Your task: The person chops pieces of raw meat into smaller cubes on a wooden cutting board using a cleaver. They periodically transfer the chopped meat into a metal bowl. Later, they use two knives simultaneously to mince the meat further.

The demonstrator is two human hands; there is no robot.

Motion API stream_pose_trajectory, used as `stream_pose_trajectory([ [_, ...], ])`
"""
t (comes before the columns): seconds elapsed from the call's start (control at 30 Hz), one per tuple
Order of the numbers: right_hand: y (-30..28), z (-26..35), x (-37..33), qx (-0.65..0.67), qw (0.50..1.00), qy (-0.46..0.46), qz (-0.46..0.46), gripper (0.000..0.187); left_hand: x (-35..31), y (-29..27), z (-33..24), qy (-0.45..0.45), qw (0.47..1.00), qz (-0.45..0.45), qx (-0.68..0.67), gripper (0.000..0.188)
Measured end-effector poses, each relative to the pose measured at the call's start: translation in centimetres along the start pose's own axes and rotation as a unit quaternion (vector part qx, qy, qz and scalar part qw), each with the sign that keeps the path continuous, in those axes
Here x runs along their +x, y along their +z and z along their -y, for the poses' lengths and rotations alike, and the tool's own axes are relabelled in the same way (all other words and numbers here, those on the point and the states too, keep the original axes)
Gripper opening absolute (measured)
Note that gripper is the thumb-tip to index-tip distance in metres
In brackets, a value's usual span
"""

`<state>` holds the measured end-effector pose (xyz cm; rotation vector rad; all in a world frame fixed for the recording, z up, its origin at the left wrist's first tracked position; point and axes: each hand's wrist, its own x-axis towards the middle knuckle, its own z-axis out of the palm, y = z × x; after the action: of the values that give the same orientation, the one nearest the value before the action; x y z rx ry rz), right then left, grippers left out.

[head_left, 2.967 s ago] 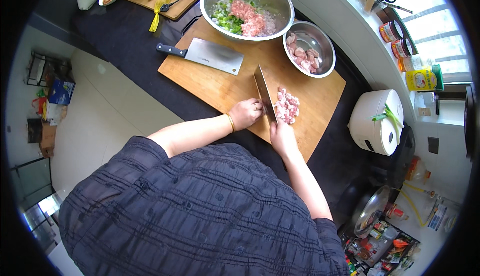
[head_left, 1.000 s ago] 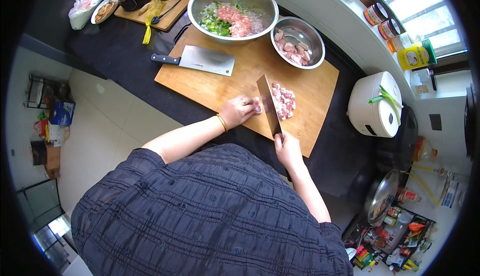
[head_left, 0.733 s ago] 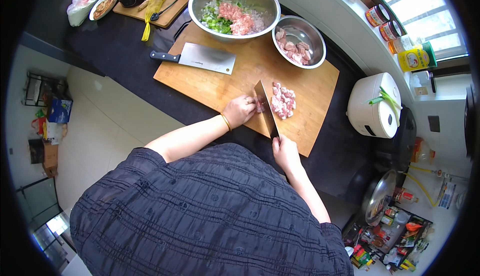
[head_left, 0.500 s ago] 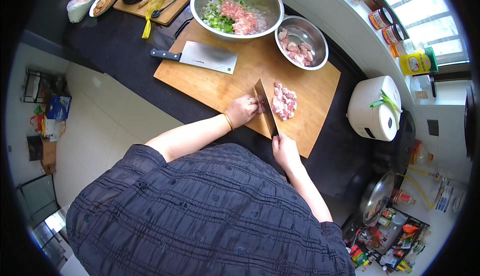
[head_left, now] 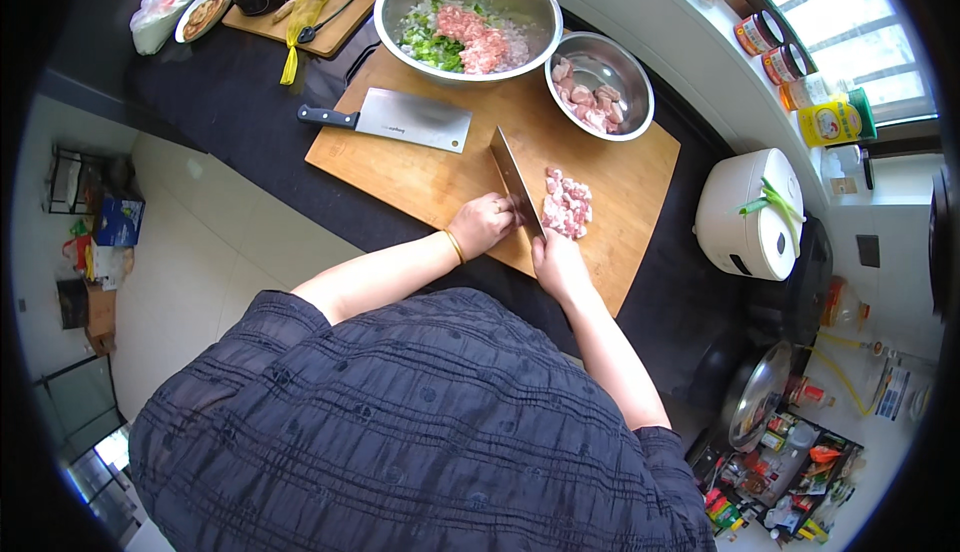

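A kitchen knife (head_left: 515,182) stands on edge over the wooden cutting board (head_left: 410,177), its blade seen nearly edge-on. My right hand (head_left: 562,264) is wrapped round its handle. Against the left side of the blade, my left hand (head_left: 482,224) has its fingers curled down on a piece of raw meat, mostly hidden by them. Just right of the blade lies a small heap of diced meat (head_left: 568,204). A cleaver (head_left: 412,119) with a black handle lies flat at the board's far left.
A large steel bowl (head_left: 545,22) holds minced meat and chopped greens. Beside it a smaller steel bowl (head_left: 642,102) holds meat chunks. A white rice cooker (head_left: 745,217) with scallion pieces on its lid stands to the right; jars (head_left: 783,64) line the windowsill.
The knife and my right hand have moved away from me and slightly left. My left hand stays nearly where it was, and the diced heap looks the same.
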<state>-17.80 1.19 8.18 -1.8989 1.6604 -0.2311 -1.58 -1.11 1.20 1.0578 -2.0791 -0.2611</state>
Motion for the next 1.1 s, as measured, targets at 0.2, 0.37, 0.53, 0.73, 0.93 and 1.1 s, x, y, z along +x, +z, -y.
stream_pose_trajectory([
  [0.2, -3.3, -1.6, -7.1, 0.006, 0.996, 0.058, 0.065, 0.017, 0.0, 0.2, -0.1, 0.014, 0.999, -0.040, -0.003, 0.008],
  [0.37, -0.2, -0.8, -1.1, 0.022, 1.000, -0.015, 0.000, 0.019, 0.1, 0.0, -0.2, 0.000, 1.000, -0.024, -0.001, 0.008],
  [0.53, 0.4, -0.1, 0.5, 0.004, 1.000, 0.000, 0.005, 0.019, 0.4, -0.3, -0.4, -0.009, 1.000, -0.014, 0.011, 0.008],
  [0.73, -1.6, -2.5, -5.8, -0.002, 0.999, 0.018, 0.036, 0.016, 0.2, 0.1, -0.6, 0.007, 0.999, -0.034, 0.012, 0.008],
  [0.93, 1.5, 0.8, 3.6, 0.004, 0.999, -0.037, -0.027, 0.020, 0.2, 0.6, 0.0, 0.002, 0.999, -0.028, 0.016, 0.008],
  [1.1, 0.2, -1.9, -2.4, 0.001, 1.000, -0.005, 0.004, 0.016, -0.1, 0.6, -0.1, -0.009, 0.999, -0.030, 0.019, 0.010],
])
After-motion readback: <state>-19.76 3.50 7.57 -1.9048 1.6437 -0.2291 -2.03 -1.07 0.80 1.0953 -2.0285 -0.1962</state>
